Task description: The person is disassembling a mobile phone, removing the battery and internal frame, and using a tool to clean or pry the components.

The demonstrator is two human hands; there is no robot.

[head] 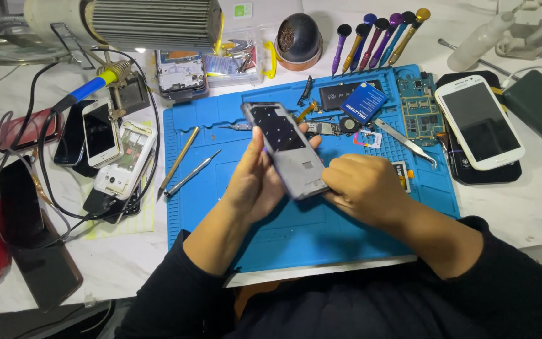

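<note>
we see left hand [255, 182] gripping grey phone frame [286, 150] at frame centre | right hand [362, 188] closed on its lower end | over blue mat [221, 207] | white phone [479, 120] upper right

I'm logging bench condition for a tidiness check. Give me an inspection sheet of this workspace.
Surface: blue mat on a white table.
Job's things: phone frame held tilted above the mat.
Clutter: screwdrivers, tweezers, circuit board, white phone, blue box, pile of phones at left.
Grippers: left hand cradles the frame; right hand grips its lower end.
Cables: black cables loop over the left phones; soldering iron there too.
Surroundings: lamp overhead at the back.
</note>
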